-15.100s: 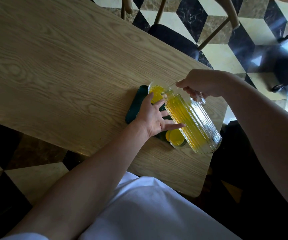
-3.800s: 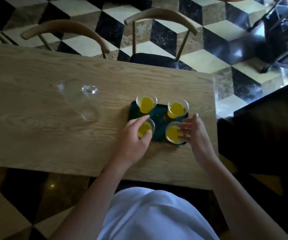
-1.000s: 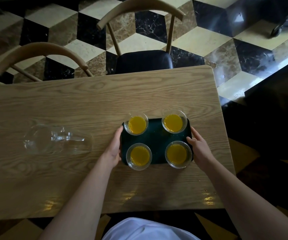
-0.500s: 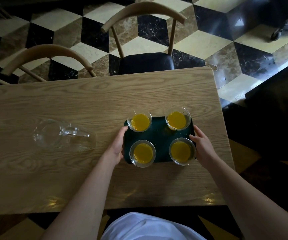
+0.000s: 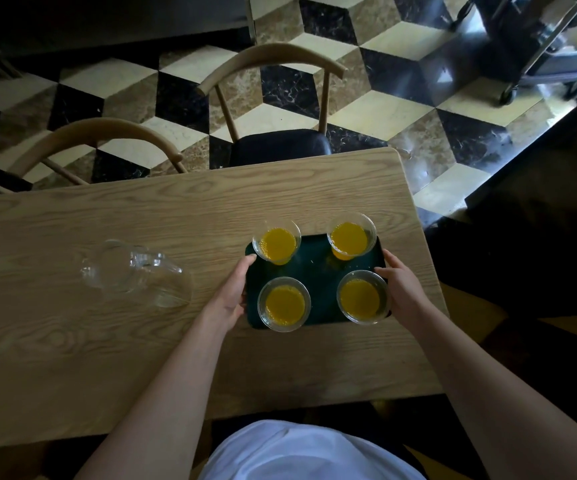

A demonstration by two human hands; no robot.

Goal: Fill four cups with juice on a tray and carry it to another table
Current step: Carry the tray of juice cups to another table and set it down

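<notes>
A small dark green tray [image 5: 318, 271] sits on the wooden table [image 5: 107, 341] near its right end. On it stand several clear cups of orange juice: far left [image 5: 276, 242], far right [image 5: 351, 237], near left [image 5: 284, 304], near right [image 5: 362, 297]. My left hand [image 5: 231, 292] grips the tray's left edge, thumb on top. My right hand [image 5: 403, 289] grips its right edge beside the near right cup. The fingers under the tray are hidden.
An empty clear glass pitcher [image 5: 134, 271] stands on the table to the left of the tray. Two wooden chairs [image 5: 273, 109] [image 5: 93, 150] stand at the far side. A dark counter [image 5: 539, 220] lies to the right, and the floor is tiled.
Both hands have stayed on the tray's edges. The camera has risen and tilted, so the tray appears a little farther from the table's near edge. The pitcher has not moved.
</notes>
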